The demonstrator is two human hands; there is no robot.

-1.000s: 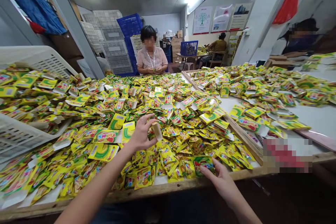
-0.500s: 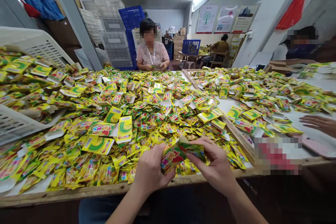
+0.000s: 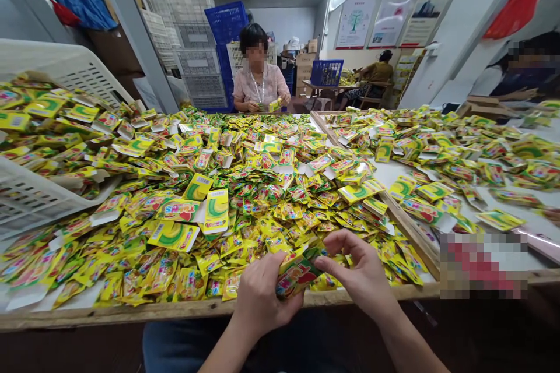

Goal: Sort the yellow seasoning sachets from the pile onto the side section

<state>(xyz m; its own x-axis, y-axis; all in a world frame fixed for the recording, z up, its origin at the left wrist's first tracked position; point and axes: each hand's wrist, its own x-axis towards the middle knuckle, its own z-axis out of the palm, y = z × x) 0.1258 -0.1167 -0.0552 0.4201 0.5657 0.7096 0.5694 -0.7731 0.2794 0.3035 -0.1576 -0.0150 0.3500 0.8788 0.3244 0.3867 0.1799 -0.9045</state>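
Observation:
My left hand [image 3: 265, 290] is wrapped round a small yellow, green and red printed carton [image 3: 294, 277], held tilted above the table's front edge. The carton's right end faces my right hand [image 3: 356, 271], whose thumb touches a green packet [image 3: 311, 254] at that end. How much of the packet sits inside the carton is hidden. My right index finger is curled up with a gap to the thumb. Beneath both hands spreads a thick layer of shiny yellow sachets [image 3: 188, 284]. Several flat cartons lie on them, including an upright yellow one [image 3: 216, 210] and one with a barcode [image 3: 174, 236].
A tipped white basket [image 3: 39, 204] spills cartons at the left. Wooden strips [image 3: 409, 233] divide the table, with more cartons [image 3: 420, 190] to the right. A co-worker [image 3: 258, 78] sits opposite, holding small packs; other people sit farther back and at the right.
My right hand has let go of the green packet, which now shows less outside the carton; its fingers have lifted apart. The view has shifted slightly. A hand at the right has left view.

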